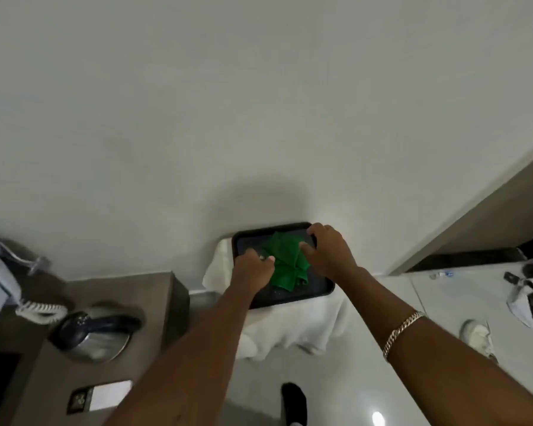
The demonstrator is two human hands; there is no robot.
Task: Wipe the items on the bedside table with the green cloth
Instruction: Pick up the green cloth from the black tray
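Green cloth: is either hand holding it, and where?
The left hand pinches the green cloth at its left edge. The right hand grips the black tray at its far right rim.

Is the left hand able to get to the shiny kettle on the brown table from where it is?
Probably yes. The left hand is on the green cloth in the black tray, and the kettle sits off to its left with nothing standing between them. Its fingers seem busy gripping the cloth, though.

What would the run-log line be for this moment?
stage: at tray | left hand: on green cloth | right hand: on black tray rim | kettle: untouched
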